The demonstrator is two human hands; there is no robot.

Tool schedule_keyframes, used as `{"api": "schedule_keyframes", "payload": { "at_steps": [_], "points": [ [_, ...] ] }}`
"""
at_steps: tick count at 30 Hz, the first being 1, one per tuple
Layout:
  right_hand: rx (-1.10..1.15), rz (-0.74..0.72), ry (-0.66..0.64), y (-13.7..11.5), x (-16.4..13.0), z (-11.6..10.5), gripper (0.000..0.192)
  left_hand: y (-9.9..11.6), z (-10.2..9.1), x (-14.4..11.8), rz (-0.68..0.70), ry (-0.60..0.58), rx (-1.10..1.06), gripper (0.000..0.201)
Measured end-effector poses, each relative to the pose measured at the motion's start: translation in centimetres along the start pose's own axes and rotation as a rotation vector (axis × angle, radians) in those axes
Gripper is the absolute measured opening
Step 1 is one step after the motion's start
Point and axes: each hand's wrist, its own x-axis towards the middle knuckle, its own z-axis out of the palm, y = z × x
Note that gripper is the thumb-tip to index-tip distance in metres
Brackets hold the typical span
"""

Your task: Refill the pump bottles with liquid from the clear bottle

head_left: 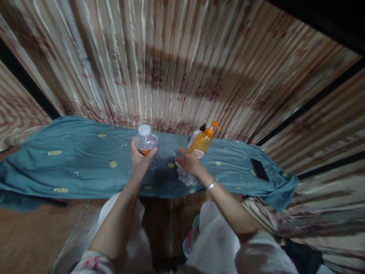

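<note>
My left hand [141, 161] is wrapped round a clear plastic bottle [147, 141] with a white cap, which stands upright over the cloth-covered table. To the right, my right hand [188, 160] has its fingers apart, pointing left, with nothing visible in them. Just under that hand lies a crumpled pale cloth [186, 178]; whether the hand touches it I cannot tell. Beyond my right fingers is an orange pump bottle [202, 141] of yellow liquid with a white and red label. Partly hidden behind it stands a whitish bottle [195, 136] with a black top.
A teal cloth [91, 163] with yellow patterns covers the long table. Toward its right end lies a black phone [259, 169]. Striped curtains [176, 68] hang behind it and at the sides, with dark poles among them. A pail with a pink part [190, 239] is below, between my legs.
</note>
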Motion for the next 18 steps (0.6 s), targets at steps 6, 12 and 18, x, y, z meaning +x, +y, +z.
{"api": "schedule_keyframes", "payload": {
  "at_steps": [6,12,18],
  "points": [
    [0.158,0.116,0.098,3.1,-3.1,7.4,0.041,-1.1,-0.3,0.4,-0.088,0.054,-0.245,0.089],
    [0.399,0.097,0.238,-0.9,-0.9,7.3,0.045,-1.1,0.5,-0.2,-0.142,0.02,-0.198,0.094],
    [0.639,0.067,0.242,-5.4,2.4,7.2,0.05,0.4,1.6,-1.2,-0.193,-0.058,-0.361,0.079]
  ]
}}
